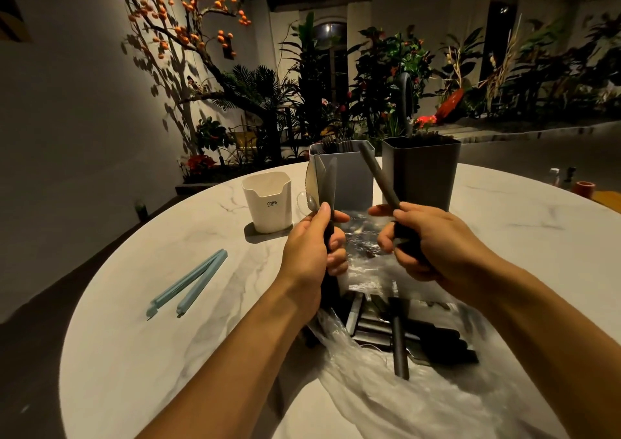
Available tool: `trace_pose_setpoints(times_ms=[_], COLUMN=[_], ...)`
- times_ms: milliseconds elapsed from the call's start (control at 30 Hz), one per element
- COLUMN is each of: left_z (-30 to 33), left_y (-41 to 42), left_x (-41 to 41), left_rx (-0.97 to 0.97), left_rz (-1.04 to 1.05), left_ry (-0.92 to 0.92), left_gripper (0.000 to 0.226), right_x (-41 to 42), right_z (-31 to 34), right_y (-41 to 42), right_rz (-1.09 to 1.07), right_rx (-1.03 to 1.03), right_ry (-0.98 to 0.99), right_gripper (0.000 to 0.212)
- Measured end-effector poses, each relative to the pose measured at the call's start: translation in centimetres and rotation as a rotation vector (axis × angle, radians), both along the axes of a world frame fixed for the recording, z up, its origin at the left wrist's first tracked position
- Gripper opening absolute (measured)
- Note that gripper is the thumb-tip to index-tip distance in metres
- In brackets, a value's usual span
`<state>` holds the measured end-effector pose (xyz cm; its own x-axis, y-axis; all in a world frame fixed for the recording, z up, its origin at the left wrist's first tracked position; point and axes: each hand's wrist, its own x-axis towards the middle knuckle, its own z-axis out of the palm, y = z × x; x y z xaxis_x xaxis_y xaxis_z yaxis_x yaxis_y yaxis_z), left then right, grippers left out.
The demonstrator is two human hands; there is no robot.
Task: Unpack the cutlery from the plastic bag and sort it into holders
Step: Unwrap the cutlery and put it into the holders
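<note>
My left hand grips a bundle of cutlery upright: a knife, a wide pale blade and a clear spoon. A dark-handled piece of cutlery is held in my right hand, its handle pointing up and left toward the holders. Below my hands lies the clear plastic bag with several dark-handled pieces in it. Three holders stand behind: a white one, a light grey one with cutlery in it, and a dark grey one.
A round white marble table carries everything. A light blue bag clip lies open at the left. Small bottles and a red tape roll sit at the far right edge. Plants and a wall stand beyond the table.
</note>
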<state>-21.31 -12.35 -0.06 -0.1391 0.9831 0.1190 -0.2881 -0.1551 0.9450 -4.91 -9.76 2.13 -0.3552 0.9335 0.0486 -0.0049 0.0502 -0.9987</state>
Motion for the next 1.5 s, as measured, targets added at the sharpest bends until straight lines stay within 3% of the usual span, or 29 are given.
trace_pose_setpoints(times_ms=[67, 167, 267, 433, 567, 700, 867, 1100, 1267, 1500], left_z=[0.0, -0.3, -0.3, -0.1, -0.2, -0.3, -0.1, 0.0, 0.1, 0.1], left_y=[0.1, 0.2, 0.1, 0.2, 0.2, 0.0, -0.6, -1.1, -1.1, -1.5], left_x=[-0.1, -0.1, 0.0, 0.0, 0.0, 0.3, 0.7, 1.0, 1.0, 1.2], left_rx=[0.007, 0.008, 0.001, -0.033, -0.035, 0.001, 0.036, -0.016, -0.028, -0.039], left_rz=[0.024, 0.047, 0.032, 0.021, 0.001, -0.021, -0.099, -0.129, -0.1, -0.127], left_ry=[0.02, 0.055, 0.058, -0.049, -0.067, 0.045, 0.116, 0.048, 0.056, 0.144], left_gripper=[0.025, 0.02, 0.02, 0.015, 0.019, 0.033, 0.034, 0.03, 0.026, 0.025], right_x=[-0.2, -0.1, 0.1, 0.7, 0.5, 1.0, 0.7, -0.2, 0.0, -0.2], right_z=[0.1, 0.1, 0.3, 1.1, 1.0, 1.1, 0.8, -0.3, -0.6, -0.6], right_y=[-0.2, -0.2, -0.5, -1.6, -1.2, -0.8, -0.5, -0.7, -0.2, -0.3], right_rz=[0.019, 0.067, 0.132, 0.301, 0.18, 0.077, -0.033, -0.042, -0.121, -0.157], right_rx=[0.035, 0.069, 0.044, -0.062, 0.038, 0.089, 0.114, 0.304, 0.394, 0.332], right_ry=[0.018, 0.068, 0.161, 0.422, 0.261, 0.257, 0.097, 0.08, 0.019, 0.122], right_gripper=[0.037, 0.063, 0.044, 0.05, 0.04, 0.046, 0.049, 0.023, 0.05, 0.047])
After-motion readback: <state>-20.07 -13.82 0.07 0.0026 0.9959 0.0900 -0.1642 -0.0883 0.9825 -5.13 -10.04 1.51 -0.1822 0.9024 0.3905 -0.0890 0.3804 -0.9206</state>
